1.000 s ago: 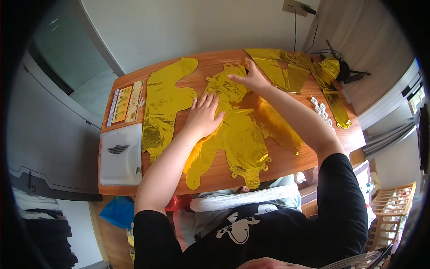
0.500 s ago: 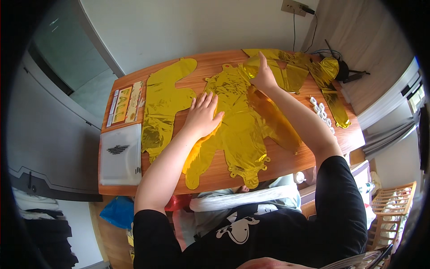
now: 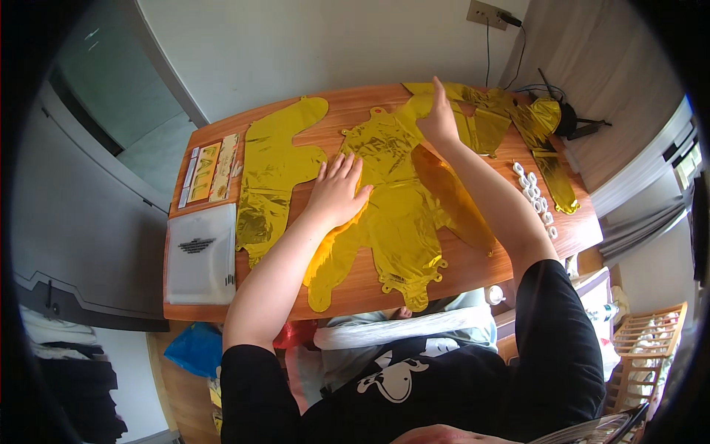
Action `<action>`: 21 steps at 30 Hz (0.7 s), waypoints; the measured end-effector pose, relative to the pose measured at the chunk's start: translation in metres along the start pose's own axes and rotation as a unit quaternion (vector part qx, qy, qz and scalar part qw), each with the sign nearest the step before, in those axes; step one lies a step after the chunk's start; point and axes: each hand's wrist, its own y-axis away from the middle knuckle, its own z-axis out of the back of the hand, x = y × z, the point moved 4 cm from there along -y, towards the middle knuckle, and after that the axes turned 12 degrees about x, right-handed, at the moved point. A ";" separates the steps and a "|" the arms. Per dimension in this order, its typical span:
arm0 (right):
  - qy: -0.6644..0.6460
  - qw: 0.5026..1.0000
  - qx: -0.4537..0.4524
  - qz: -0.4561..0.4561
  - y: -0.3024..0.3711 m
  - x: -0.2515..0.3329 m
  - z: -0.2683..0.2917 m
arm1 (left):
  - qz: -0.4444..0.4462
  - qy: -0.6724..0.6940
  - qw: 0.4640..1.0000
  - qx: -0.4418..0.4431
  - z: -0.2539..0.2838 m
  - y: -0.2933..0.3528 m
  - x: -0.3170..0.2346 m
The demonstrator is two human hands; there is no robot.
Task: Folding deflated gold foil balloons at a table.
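Observation:
A large flat gold foil balloon, crinkled and with small tabs along its edges, lies on the table in front of me. My left hand rests flat on its left part, palm down and fingers stretched out. Seen nearly edge-on, my right hand is at the balloon's far right part, one finger pointing away from me; its palm side is hidden. No grasped thing shows in it. Orange translucent foil shows under my right forearm, and more lies beside my left wrist.
Another flat gold foil balloon lies left, further gold foil right. White ring-shaped rolls sit near the right edge. Printed cards and a clear plastic sleeve lie at the left. A black device with cables stands back right.
My right hand has shifted slightly right and away from me across the foil, and the foil beside it lies flatter. My left hand stays in about the same place.

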 end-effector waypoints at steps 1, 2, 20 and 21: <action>-0.057 0.998 -0.006 -0.011 0.004 0.009 0.002 | 0.002 -0.001 1.000 0.003 -0.001 0.004 0.004; -0.113 0.993 -0.012 -0.024 0.008 0.018 0.001 | 0.004 -0.003 1.000 0.005 -0.003 0.008 0.008; -0.260 0.938 0.221 0.060 -0.011 0.042 -0.050 | -0.002 -0.004 1.000 -0.013 -0.002 0.007 0.008; -0.258 0.939 0.220 0.059 -0.017 0.028 -0.045 | -0.005 -0.003 1.000 -0.014 -0.001 0.006 0.006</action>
